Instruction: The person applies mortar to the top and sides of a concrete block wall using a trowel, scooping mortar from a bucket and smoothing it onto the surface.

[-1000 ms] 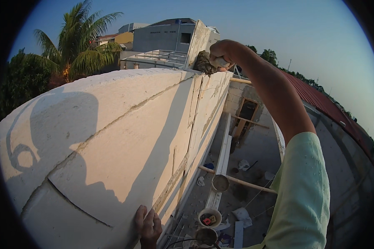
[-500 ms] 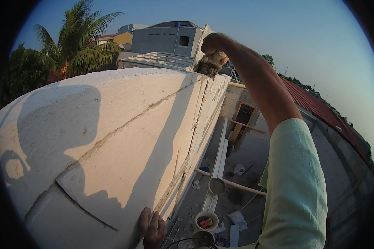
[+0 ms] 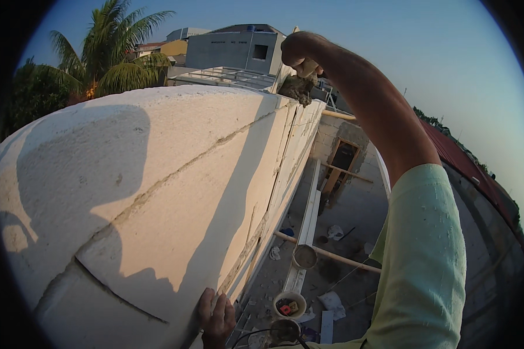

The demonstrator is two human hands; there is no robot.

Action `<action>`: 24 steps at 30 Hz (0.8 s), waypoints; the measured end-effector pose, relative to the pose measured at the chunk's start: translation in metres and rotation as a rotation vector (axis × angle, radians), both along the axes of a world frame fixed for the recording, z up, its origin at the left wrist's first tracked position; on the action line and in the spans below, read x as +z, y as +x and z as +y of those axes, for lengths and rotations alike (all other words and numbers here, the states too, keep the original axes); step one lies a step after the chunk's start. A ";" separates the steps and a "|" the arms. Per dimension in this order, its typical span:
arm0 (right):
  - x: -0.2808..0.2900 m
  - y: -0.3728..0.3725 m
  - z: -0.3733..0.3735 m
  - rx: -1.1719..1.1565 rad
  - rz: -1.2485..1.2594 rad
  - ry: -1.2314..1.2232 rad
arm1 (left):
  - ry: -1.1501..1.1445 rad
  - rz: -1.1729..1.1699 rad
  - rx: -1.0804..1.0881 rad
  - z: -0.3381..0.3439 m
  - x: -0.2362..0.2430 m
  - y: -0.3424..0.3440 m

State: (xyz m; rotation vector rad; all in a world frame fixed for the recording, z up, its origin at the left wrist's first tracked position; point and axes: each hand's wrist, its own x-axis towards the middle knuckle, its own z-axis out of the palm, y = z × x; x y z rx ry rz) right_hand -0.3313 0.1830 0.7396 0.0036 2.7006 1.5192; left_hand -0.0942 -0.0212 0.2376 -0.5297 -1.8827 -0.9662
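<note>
My right hand (image 3: 301, 53) is raised at the top end of a white block wall (image 3: 174, 151), closed round a pale object that I cannot make out clearly. Just below it a lumpy mass of wet grey mortar (image 3: 297, 88) sits on the wall top, against an upright pale board or panel. At the bottom of the view my left hand (image 3: 216, 317) rests on the wall's face near its right edge, fingers slightly bent and apart, holding nothing.
Below right lies a floor with a bucket of tools (image 3: 289, 305), another bucket (image 3: 304, 256), a long white plank (image 3: 311, 215), a bamboo pole (image 3: 346, 259) and a doorway (image 3: 340, 166). A red roof (image 3: 448, 145), palm (image 3: 105, 70) and grey building (image 3: 227, 49) stand beyond.
My right hand has risen and shifted slightly left over the mortar, still closed. My left hand stays on the wall. The view has shifted a little.
</note>
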 end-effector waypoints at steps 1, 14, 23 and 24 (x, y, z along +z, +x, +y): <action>0.003 0.000 0.001 0.034 -0.081 0.118 | 0.001 0.009 -0.001 0.000 -0.001 -0.001; 0.011 0.018 0.076 0.201 0.523 -0.199 | 0.023 0.001 -0.020 0.001 0.001 0.000; -0.149 0.117 0.175 0.052 0.606 -1.884 | -0.046 -0.055 0.007 -0.004 0.007 0.007; -0.161 0.129 0.179 0.035 0.613 -1.887 | -0.066 -0.048 0.005 -0.001 0.007 0.006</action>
